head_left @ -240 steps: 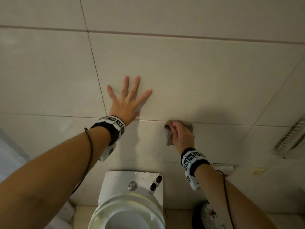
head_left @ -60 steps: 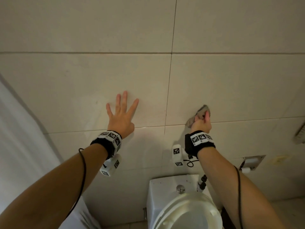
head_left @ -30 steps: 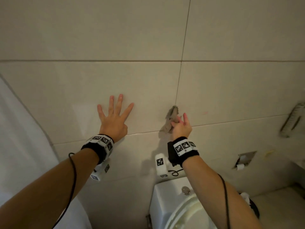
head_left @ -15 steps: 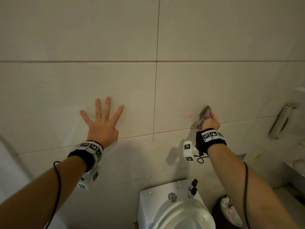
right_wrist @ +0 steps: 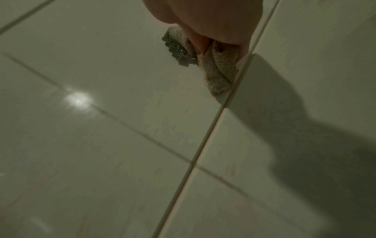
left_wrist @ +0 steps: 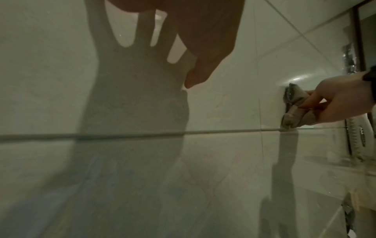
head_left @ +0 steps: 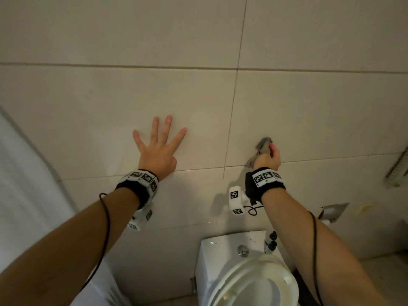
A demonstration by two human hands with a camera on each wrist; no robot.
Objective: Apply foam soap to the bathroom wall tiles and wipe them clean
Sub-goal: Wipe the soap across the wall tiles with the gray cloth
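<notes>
Large beige wall tiles (head_left: pixel 309 111) with thin grout lines fill the head view. My right hand (head_left: pixel 268 159) grips a bunched grey cloth (head_left: pixel 262 144) and presses it to the tile just above a horizontal grout line, right of a vertical joint. The left wrist view shows the cloth (left_wrist: pixel 293 106) wadded against the wall under the right hand's (left_wrist: pixel 337 103) fingers. In the right wrist view the cloth (right_wrist: pixel 215 69) is folded and knobbly below my right hand (right_wrist: pixel 213 21). My left hand (head_left: pixel 159 149) lies flat on the tile to the left, fingers spread. No foam is visible.
A white toilet cistern (head_left: pixel 223 250) with a chrome flush button and closed lid stands below my right arm; two small dark-capped bottles (head_left: pixel 272 241) stand on it. A recessed paper holder (head_left: pixel 333 212) and a hanging brush (head_left: pixel 397 171) are at right. A white curtain (head_left: pixel 26 184) hangs at left.
Over the last second the right hand swept the cloth to the right from the vertical joint, along the tile just above the horizontal grout line. The left hand stayed flat on the wall.
</notes>
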